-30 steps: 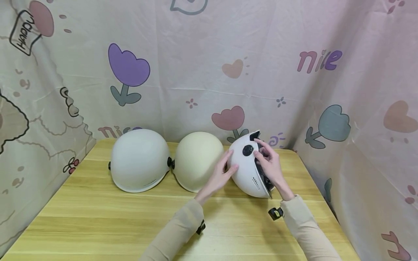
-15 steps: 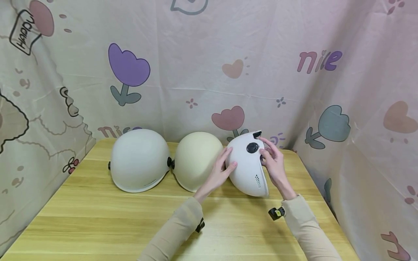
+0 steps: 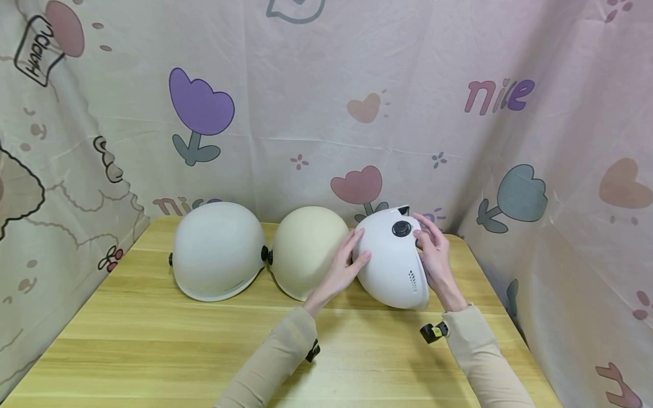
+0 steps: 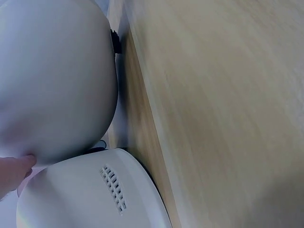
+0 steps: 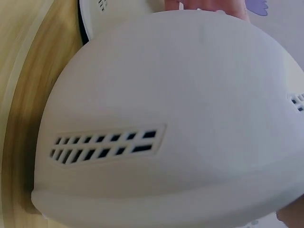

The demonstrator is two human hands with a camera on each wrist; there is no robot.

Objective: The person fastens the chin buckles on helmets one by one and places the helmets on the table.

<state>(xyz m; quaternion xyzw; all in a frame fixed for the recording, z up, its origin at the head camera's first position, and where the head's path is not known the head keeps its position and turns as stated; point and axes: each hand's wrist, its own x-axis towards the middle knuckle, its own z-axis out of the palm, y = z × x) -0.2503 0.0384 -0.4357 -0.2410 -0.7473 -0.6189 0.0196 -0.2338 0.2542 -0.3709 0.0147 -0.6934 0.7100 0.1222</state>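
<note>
A white helmet [image 3: 385, 263] leans on its side at the right end of a row of helmets, its rim turned to the right. Two rows of vent slots show near that rim, and a round black snap [image 3: 401, 228] sits high on it. My left hand [image 3: 339, 272] holds the helmet's left side, thumb and fingers spread over the crown. On the opposite side my right hand [image 3: 433, 252] grips the rim, with some fingers hidden behind it. In the right wrist view the helmet shell [image 5: 180, 95] covers most of the frame. Beside my left hand stands a cream helmet [image 3: 308, 249].
A larger pale helmet [image 3: 219, 249] stands at the left, its black side knob close to the cream one's. All are on a wooden table [image 3: 204, 351]. A printed curtain [image 3: 285, 85] hangs behind and along both sides.
The white helmet has turned so its outer shell faces me more, and its black inside has gone from sight. My right hand has moved slightly right with the rim; my left hand barely shifts.
</note>
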